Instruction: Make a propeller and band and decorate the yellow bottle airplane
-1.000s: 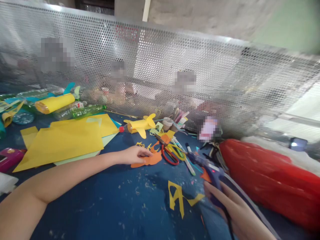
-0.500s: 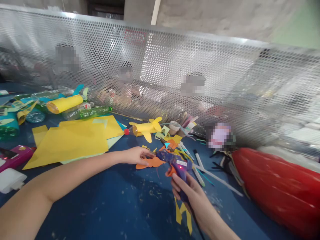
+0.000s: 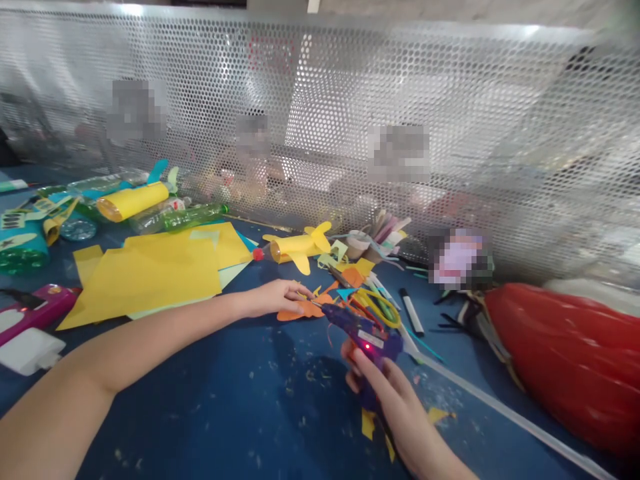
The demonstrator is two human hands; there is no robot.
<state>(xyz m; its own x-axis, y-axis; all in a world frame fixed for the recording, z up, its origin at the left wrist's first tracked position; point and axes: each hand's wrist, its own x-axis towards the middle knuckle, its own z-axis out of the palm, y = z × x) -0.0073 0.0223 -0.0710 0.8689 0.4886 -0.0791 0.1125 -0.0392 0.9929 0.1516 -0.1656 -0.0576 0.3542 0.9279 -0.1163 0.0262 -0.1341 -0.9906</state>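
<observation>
My right hand (image 3: pixel 387 383) is wrapped around the grip of a dark blue hot glue gun (image 3: pixel 367 331), with a red light lit on its side. A long clear glue stick (image 3: pixel 495 400) juts from its rear, and its nozzle points left. At the nozzle tip lies an orange paper cutout (image 3: pixel 295 313) on the blue table. The fingers of my left hand (image 3: pixel 273 298) hold this cutout at its upper edge, close to the nozzle; their undersides are hidden. Just behind is a plastic bottle wrapped in yellow paper with fins (image 3: pixel 300 247), its red cap facing left.
Yellow paper sheets (image 3: pixel 165 273) lie to the left, near bottles (image 3: pixel 195 217) and a magenta device (image 3: pixel 37 310) beside a white adapter (image 3: pixel 30 351). Yellow-handled scissors (image 3: pixel 383 308), scraps and a marker (image 3: pixel 411 312) lie right. A red bag (image 3: pixel 565 360) and perforated metal screen (image 3: pixel 320 133) border the space.
The view has tilted down and shifted. The glue gun's nozzle now angles more downward at the orange cutout, and the glue stick behind it shows longer. My left hand stays on the cutout.
</observation>
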